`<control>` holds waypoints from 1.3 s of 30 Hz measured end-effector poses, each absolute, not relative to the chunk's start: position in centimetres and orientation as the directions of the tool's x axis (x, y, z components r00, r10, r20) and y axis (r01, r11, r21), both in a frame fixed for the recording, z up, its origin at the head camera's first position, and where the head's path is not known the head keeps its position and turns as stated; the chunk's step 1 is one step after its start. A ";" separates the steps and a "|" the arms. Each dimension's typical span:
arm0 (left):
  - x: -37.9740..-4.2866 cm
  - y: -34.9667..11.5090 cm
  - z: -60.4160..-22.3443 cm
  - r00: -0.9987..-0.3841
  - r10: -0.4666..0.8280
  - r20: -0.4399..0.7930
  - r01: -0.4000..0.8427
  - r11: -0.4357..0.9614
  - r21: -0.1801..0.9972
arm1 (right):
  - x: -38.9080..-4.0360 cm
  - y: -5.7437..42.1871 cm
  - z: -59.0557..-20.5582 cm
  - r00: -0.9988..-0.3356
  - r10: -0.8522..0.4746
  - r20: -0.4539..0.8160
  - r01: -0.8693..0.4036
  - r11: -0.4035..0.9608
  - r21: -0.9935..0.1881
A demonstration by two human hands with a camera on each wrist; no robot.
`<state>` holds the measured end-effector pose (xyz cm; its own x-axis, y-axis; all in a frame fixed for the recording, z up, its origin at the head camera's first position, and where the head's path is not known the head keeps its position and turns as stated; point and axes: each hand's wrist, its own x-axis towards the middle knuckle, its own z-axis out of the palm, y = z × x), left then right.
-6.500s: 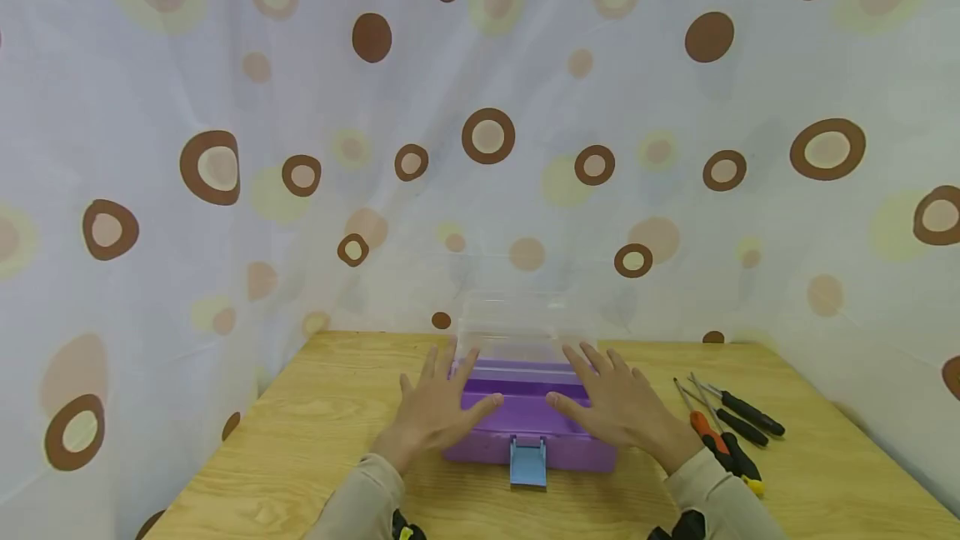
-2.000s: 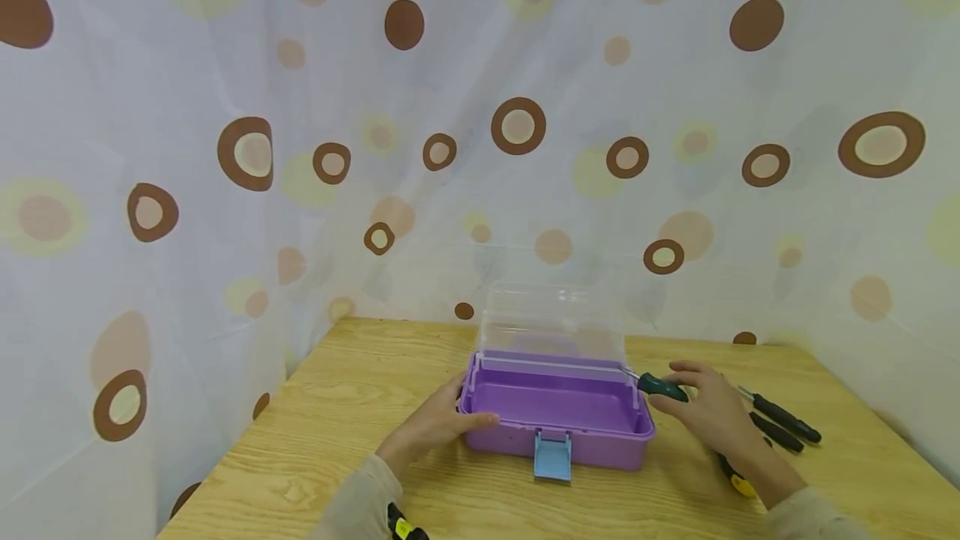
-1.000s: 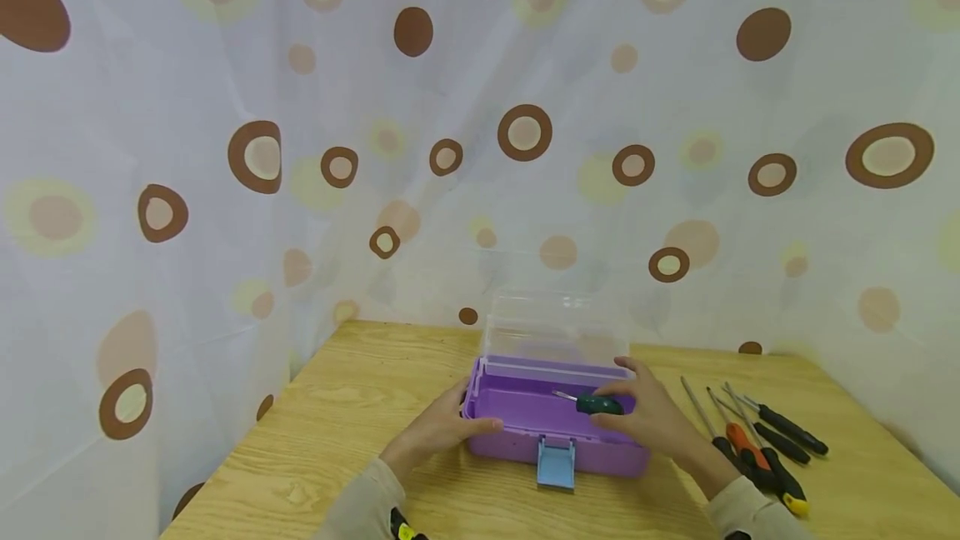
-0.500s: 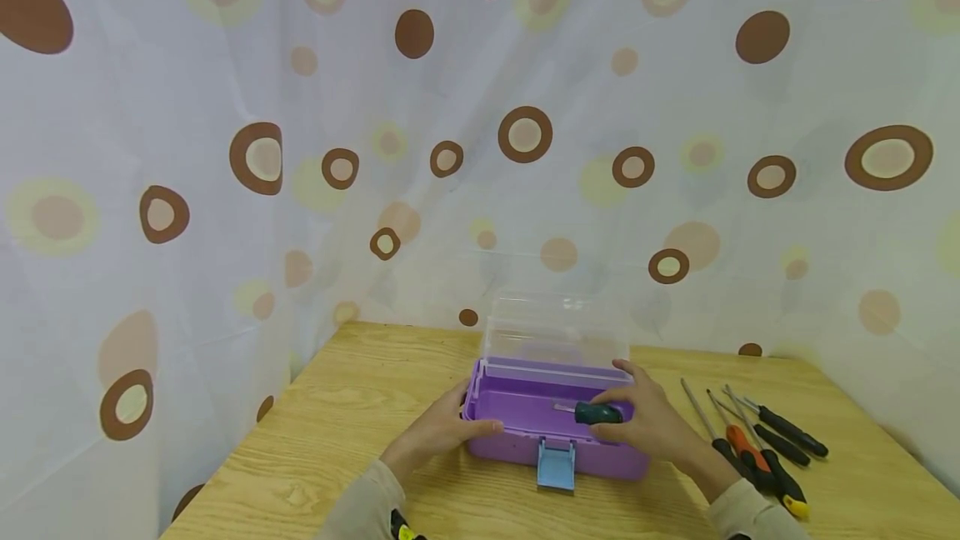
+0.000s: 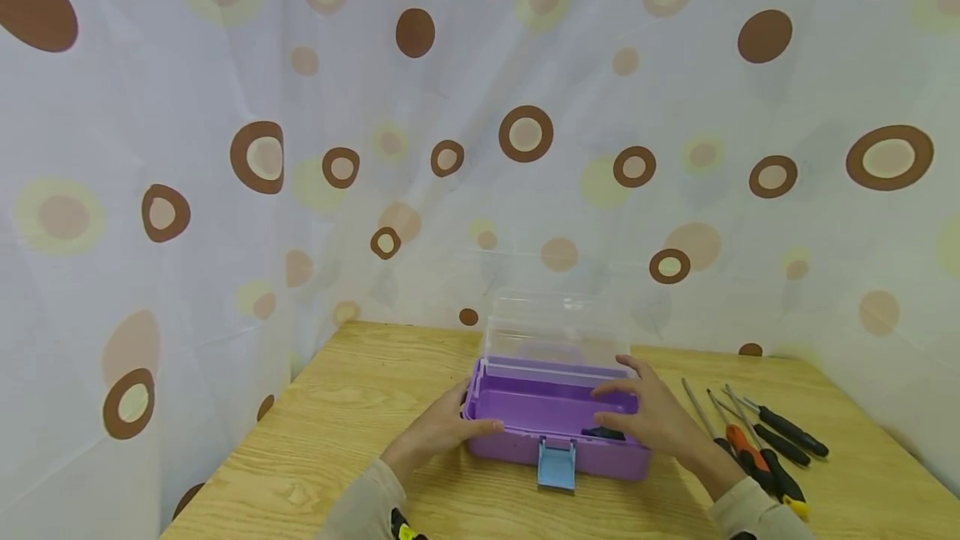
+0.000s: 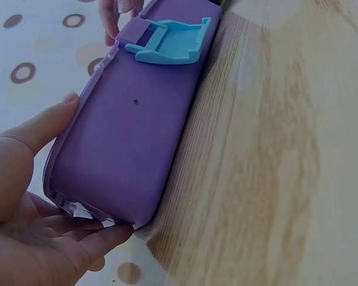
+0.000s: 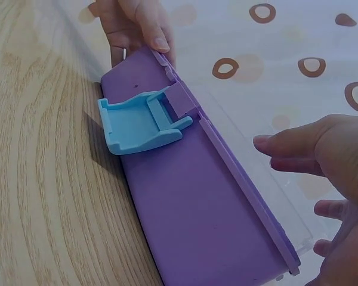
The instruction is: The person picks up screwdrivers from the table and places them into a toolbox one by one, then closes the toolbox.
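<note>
While left hand [image 5: 435,427] grips purple box [image 5: 532,408], right hand [image 5: 654,417] spread, front wall [image 5: 506,445] apparently part-hiding dark handle [image 5: 604,433], 5 screwdrivers [image 5: 746,447] nearby.

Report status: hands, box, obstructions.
Left hand grips purple box at left end; right hand empty, by right end. Dark tool handle inside, near the front. Clear lid raised; right hand partly obstructs view inside.

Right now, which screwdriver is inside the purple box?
The dark-handled screwdriver just behind the front wall of the purple box, near the right hand; the other screwdrivers lie outside, on the table to the right.
</note>
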<state>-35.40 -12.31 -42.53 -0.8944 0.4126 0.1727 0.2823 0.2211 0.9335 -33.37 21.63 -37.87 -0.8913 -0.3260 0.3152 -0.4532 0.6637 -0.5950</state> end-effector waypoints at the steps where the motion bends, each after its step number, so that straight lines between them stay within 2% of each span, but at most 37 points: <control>1: -35.4 -12.3 -42.5 -0.895 0.412 0.171 0.281 0.223 0.933 | -33.4 21.7 -37.8 -0.890 -0.328 0.317 -0.456 0.663 -0.594; 9: -35.2 -12.4 -42.2 -0.898 0.407 0.165 0.277 0.234 0.932 | -33.1 22.2 -37.2 -0.870 -0.330 0.367 -0.492 0.638 -0.592; 22: -35.4 -12.3 -42.4 -0.900 0.406 0.157 0.274 0.248 0.929 | -32.9 22.8 -37.1 -0.866 -0.332 0.375 -0.499 0.640 -0.584; 39: -35.2 -12.3 -42.2 -0.898 0.408 0.168 0.290 0.259 0.921 | -32.4 24.0 -37.0 -0.896 -0.272 0.350 -0.439 0.658 -0.612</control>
